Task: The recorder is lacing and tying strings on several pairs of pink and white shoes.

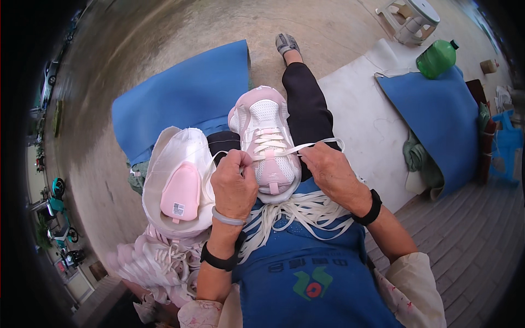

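A pink and white sneaker [266, 116] lies over my lap, its cream lace threaded in several rows across the front. My left hand [235, 185] pinches at the left side of the lacing, thumb and fingers together on what looks like one lace end. On the other side my right hand [334, 174] grips the other lace end, which runs taut from the eyelets and loops past my fingers. A bundle of loose cream shoelaces [298, 214] spreads over my blue apron [317, 273], just below the shoe.
Left of my lap sits a white shoe piece [156, 188] with a pink inner panel. A pile of pink and white shoes [156, 265] lies below it. Blue mats [183, 93] flank me. At right are a green bottle [437, 59], a white stool [411, 22] and a blue plastic stool [506, 145].
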Motion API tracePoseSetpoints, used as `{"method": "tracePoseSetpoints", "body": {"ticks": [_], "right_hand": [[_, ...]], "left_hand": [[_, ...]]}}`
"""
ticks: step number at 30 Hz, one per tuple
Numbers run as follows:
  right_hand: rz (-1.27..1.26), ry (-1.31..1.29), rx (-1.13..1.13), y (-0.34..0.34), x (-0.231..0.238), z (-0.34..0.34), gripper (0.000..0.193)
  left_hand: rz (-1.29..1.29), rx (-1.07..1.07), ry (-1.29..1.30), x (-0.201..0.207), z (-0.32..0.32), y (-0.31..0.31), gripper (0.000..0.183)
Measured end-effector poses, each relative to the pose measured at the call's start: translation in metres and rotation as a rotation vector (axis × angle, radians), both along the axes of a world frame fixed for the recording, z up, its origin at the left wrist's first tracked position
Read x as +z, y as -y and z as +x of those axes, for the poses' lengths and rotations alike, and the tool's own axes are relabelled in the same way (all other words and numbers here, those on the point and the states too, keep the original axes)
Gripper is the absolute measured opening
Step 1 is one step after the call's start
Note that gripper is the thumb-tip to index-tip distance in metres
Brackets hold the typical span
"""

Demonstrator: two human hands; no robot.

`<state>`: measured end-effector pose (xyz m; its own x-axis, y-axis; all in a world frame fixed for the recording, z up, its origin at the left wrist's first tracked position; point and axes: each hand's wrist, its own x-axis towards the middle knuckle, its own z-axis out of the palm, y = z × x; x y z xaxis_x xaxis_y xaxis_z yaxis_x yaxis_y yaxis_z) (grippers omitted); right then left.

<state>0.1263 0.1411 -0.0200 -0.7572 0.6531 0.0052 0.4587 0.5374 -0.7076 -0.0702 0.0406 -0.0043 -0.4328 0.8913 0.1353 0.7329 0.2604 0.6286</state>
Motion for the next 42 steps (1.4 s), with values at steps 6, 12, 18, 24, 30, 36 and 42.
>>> {"method": "tracePoseSetpoints", "body": {"ticks": [6, 12, 18, 24, 30, 36, 42], "right_hand": [[-0.128, -0.027, -0.009, -0.006, -0.001, -0.01, 0.018], [-0.172, -0.009, -0.054, -0.006, -0.006, -0.009, 0.011], [0.032, -0.034, -0.018, -0.009, -0.014, -0.011, 0.008], [0.047, 0.072, 0.096, -0.013, 0.0, -0.017, 0.011], [0.006, 0.097, 0.099, -0.016, -0.007, -0.021, 0.013], [0.158, 0.09, -0.045, 0.006, 0.024, -0.016, 0.019], [0.223, 0.245, -0.035, 0.019, 0.002, -0.024, 0.018]], "left_hand": [[-0.067, 0.203, 0.407, -0.007, -0.002, 0.004, 0.011], [0.106, 0.0, -0.12, 0.002, 0.008, 0.017, 0.022], [0.011, -0.06, -0.297, 0.005, 0.016, 0.02, 0.033], [0.019, -0.019, -0.23, -0.016, 0.021, 0.022, 0.035], [0.122, -0.039, -0.19, -0.024, 0.019, 0.017, 0.032], [0.078, 0.1, -0.035, -0.025, 0.021, 0.02, 0.023], [0.173, 0.091, -0.181, -0.043, 0.03, 0.012, 0.023]]}}
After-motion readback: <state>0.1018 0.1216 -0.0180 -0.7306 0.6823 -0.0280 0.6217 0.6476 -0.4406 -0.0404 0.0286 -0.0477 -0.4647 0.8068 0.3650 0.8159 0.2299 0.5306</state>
